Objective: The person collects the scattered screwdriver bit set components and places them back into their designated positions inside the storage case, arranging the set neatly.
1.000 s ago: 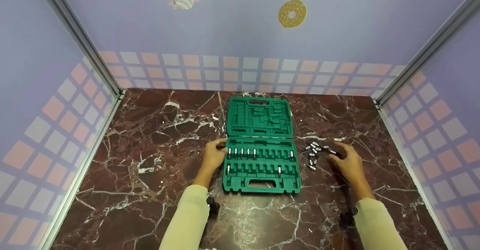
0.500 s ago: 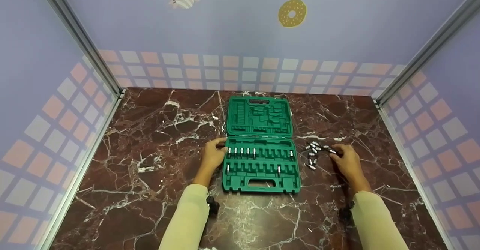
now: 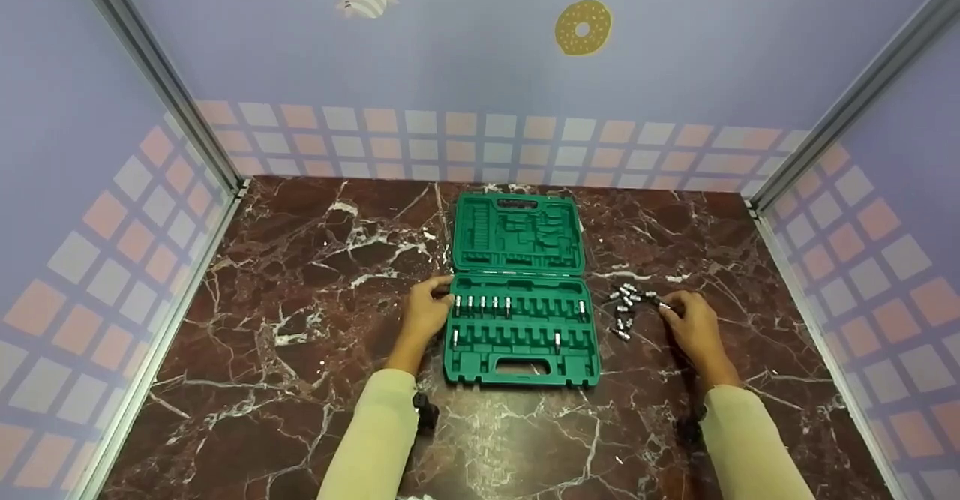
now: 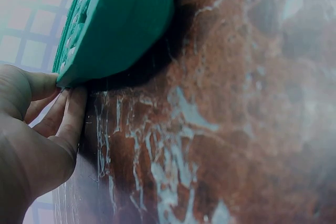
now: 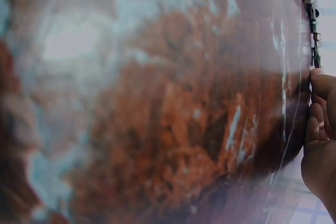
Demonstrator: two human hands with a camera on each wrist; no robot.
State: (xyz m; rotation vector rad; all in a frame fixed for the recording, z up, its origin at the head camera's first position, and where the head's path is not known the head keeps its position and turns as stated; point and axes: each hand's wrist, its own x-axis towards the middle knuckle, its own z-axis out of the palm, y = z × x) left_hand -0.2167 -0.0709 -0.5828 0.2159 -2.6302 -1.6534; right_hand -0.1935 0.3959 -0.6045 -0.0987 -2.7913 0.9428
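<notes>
A green plastic bit socket case [image 3: 525, 369] lies open and flat on the marble-patterned table, its lid folded back. Several silver bit sockets [image 3: 495, 305] stand in its slots. My left hand [image 3: 427, 311] grips the case's left edge, the thumb at the rim [image 4: 59, 80] and the fingers lower on the side. To the right of the case, several loose bit sockets [image 3: 625, 301] lie in a small pile. At the pile's right end my right hand [image 3: 694, 327] pinches one bit socket [image 3: 663, 304] between thumb and fingers. The right wrist view shows only part of this hand [image 5: 321, 124].
Purple walls [image 3: 480, 58] with a pink and white tile pattern enclose the table [image 3: 300, 410] at the back and both sides. Bare marble surface surrounds the case and the pile. Grey metal strips [image 3: 150, 58] run up the wall corners.
My right hand has moved slightly left, and its thumb and fingers have closed on the bit socket at the pile's right end. The left hand and the case have stayed in place.
</notes>
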